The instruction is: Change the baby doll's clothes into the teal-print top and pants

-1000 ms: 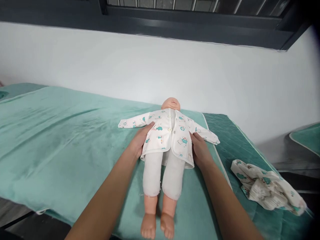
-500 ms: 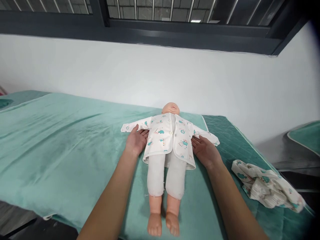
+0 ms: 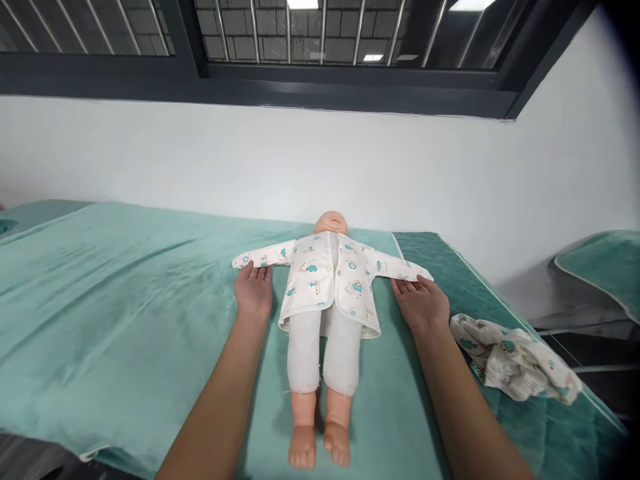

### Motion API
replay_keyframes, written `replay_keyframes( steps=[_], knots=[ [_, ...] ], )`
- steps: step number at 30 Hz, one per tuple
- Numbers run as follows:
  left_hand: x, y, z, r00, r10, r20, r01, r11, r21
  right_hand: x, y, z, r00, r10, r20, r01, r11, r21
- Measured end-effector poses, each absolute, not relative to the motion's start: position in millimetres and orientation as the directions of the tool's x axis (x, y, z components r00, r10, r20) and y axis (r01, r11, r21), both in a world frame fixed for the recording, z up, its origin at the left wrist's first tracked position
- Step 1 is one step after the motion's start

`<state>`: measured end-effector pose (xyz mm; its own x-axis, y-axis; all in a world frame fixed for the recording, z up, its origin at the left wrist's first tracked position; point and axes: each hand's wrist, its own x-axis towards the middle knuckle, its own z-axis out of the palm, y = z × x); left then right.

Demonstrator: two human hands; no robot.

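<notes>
A baby doll [image 3: 303, 437] lies on its back, its head toward the wall and its bare feet toward me. It wears a white printed jacket [image 3: 311, 267] whose front edges hang slightly apart over white padded legs. Both jacket sleeves stretch out sideways. My left hand [image 3: 253, 290] is palm up with fingers extended, the tips at the underside of the sleeve on the left. On the other side my right hand [image 3: 420, 303], also palm up and open, has its fingertips at the lower edge of the right-hand sleeve. The sleeve ends cover the doll's hands.
Green cloth [image 3: 125, 320] covers the bed under the doll. A crumpled printed garment [image 3: 515, 360] lies on the darker quilted pad [image 3: 540, 433] to the right. Behind the bed rises a white wall [image 3: 280, 160] below a dark window frame [image 3: 320, 93].
Both hands have slid outward along the sleeves, away from the doll's body toward the cuffs. The sleeves now lie straighter. The camera view has tilted up and shifted slightly.
</notes>
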<state>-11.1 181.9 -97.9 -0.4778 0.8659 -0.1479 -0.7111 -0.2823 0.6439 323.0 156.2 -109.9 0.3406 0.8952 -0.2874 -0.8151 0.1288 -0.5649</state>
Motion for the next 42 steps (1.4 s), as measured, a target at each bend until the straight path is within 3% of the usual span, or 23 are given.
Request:
replay_keyframes(
  steps=[3, 7, 13, 16, 19, 26, 33, 38, 42],
  knots=[
    [-13, 183, -100, -0.635, 0.769, -0.075, -0.568, -0.400, 0.719, 331, 159, -113, 0.402, 0.876, -0.267, -0.718, 0.120, -0.686],
    [-17, 181, -106, -0.728, 0.686, -0.013, -0.443, -0.457, 0.771, 340, 163, -122, 0.545, 0.816, -0.193, -0.568, 0.190, -0.801],
    [-16, 178, -111, -0.830, 0.547, 0.104, -0.206, -0.475, 0.855, 331, 158, -130, 0.767, 0.639, 0.052, -0.200, 0.317, -0.927],
    [-12, 178, -111, -0.829, 0.534, 0.165, -0.146, -0.491, 0.859, 314, 152, -125, 0.737, 0.630, 0.245, 0.103, 0.253, -0.962],
    [-8, 177, -110, -0.820, 0.538, 0.196, -0.100, -0.472, 0.876, 300, 148, -122, 0.611, 0.691, 0.387, 0.349, 0.203, -0.915],
    [-2, 180, -111, -0.771, 0.578, 0.266, -0.056, -0.478, 0.877, 294, 154, -128, 0.506, 0.729, 0.461, 0.408, 0.268, -0.873],
    [4, 173, -108, -0.711, 0.658, 0.248, -0.142, -0.480, 0.866, 289, 126, -126, 0.313, 0.718, 0.622, 0.622, 0.340, -0.705],
    [7, 150, -105, -0.637, 0.728, 0.255, -0.178, -0.461, 0.870, 281, 61, -138, 0.334, 0.798, 0.501, 0.648, 0.191, -0.737],
    [7, 130, -104, -0.561, 0.787, 0.258, -0.179, -0.419, 0.890, 271, 30, -141, 0.248, 0.869, 0.427, 0.704, 0.141, -0.696]
  ],
)
